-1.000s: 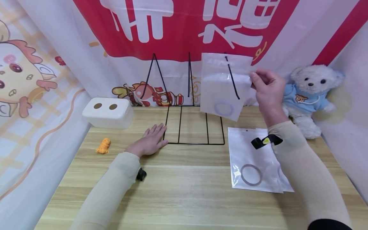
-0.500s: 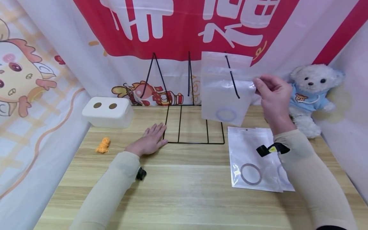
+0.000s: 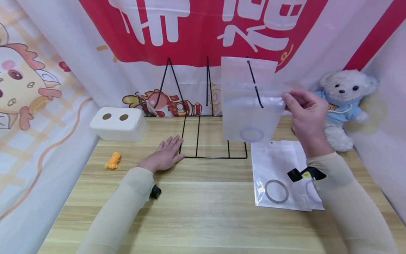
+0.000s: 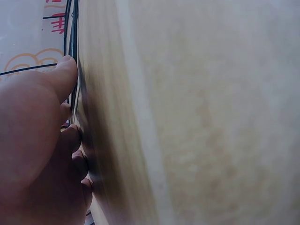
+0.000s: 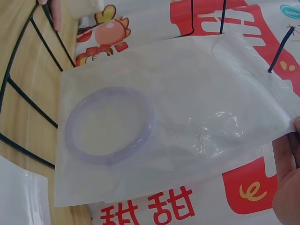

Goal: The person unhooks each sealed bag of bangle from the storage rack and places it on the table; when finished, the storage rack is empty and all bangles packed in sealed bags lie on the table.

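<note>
A translucent white pouch (image 3: 239,113), with a pale lilac ring (image 5: 105,160) showing inside near its bottom, hangs on the right-hand hook (image 3: 252,74) of a black wire rack (image 3: 198,137). Your right hand (image 3: 308,113) pinches the pouch's right edge, thumb and fingers clamped on it. Your left hand (image 3: 164,153) lies palm down by the rack's left side, fingers extended, slightly apart and touching its base. The rack stands on a wooden bench (image 3: 203,211). Right of it lie two overlapping pouches (image 3: 269,169); the upper holds a brownish ring (image 3: 266,192), and part of another ring shows in the lower. Left are orange cord (image 3: 113,160) and a white box (image 3: 127,128) with two round holes, its contents hidden. A teddy bear (image 3: 347,109) sits at right.
</note>
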`<state>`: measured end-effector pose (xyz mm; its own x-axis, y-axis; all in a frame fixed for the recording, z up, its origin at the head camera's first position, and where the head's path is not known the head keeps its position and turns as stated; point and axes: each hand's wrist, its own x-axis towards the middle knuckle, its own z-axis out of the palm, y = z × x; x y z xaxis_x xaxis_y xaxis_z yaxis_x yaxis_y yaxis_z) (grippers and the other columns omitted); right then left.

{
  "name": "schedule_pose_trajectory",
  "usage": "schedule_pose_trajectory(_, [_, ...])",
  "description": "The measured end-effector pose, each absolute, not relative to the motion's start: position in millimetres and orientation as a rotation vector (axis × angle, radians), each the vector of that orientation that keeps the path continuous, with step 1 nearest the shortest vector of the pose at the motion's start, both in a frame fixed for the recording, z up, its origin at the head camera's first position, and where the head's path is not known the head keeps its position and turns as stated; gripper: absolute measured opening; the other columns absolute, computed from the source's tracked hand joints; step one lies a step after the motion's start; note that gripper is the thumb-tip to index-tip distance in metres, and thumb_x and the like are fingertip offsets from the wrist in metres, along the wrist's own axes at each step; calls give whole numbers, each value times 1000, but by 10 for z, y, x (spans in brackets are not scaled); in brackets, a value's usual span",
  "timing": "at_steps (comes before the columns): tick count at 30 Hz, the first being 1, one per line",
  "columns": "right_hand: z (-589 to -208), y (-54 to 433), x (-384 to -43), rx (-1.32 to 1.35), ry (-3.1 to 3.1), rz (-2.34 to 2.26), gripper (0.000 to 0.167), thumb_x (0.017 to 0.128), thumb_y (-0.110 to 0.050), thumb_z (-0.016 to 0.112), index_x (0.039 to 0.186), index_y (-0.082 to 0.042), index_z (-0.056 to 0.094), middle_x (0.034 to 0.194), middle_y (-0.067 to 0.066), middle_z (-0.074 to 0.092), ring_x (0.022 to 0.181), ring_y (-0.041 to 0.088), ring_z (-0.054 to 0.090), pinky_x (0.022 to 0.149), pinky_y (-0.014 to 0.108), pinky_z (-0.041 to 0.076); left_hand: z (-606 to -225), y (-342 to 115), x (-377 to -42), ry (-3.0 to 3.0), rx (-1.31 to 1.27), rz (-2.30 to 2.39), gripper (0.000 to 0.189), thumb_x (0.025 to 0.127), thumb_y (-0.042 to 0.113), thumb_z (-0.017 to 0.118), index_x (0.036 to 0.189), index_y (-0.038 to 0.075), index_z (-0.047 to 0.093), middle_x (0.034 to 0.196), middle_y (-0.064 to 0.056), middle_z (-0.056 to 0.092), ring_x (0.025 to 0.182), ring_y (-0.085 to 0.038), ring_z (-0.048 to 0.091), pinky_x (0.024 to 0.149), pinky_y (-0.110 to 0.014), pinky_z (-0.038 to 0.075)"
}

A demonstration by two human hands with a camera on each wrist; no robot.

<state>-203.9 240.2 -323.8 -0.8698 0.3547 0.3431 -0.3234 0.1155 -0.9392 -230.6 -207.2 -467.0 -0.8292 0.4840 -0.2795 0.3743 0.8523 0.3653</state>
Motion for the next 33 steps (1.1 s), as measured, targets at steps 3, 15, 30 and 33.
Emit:
schedule_pose_trajectory(3, [-3244, 2414, -1974, -33, -1922, 1801, 33, 97, -25, 81, 124, -7, 81, 104, -1, 80, 94, 13, 77, 87, 15, 62, -4670, -2073, -2311, 2663, 638, 420, 74, 117, 42, 42, 174, 7, 10, 183, -19, 3, 169, -45, -1, 135, -68, 2])
schedule_pose_trajectory(15, [-3283, 2465, -1795, 37, -1882, 1823, 28, 96, -16, 82, 121, -3, 81, 101, 1, 81, 88, 14, 75, 84, 17, 63, -4702, -2080, -2324, 2654, 625, 440, 75, 117, 43, 42, 175, 8, 10, 183, -18, 1, 169, -43, -4, 136, -67, 0])
schedule_pose_trajectory(30, [-3286, 2454, -1577, 171, -1726, 1911, 23, 95, 4, 78, 117, 10, 78, 94, 6, 81, 80, 14, 75, 80, 20, 65, -4682, -2074, -2309, 2643, 634, 463, 75, 117, 43, 42, 174, 7, 10, 183, -19, 1, 169, -45, -3, 135, -68, 0])
schedule_pose_trajectory(33, [-3280, 2456, -1541, 184, -1716, 1914, 23, 95, 6, 77, 117, 11, 78, 93, 6, 81, 80, 14, 76, 80, 21, 65, -4677, -2078, -2307, 2645, 638, 462, 76, 117, 44, 41, 174, 7, 10, 183, -20, 2, 169, -46, -3, 135, -69, 0])
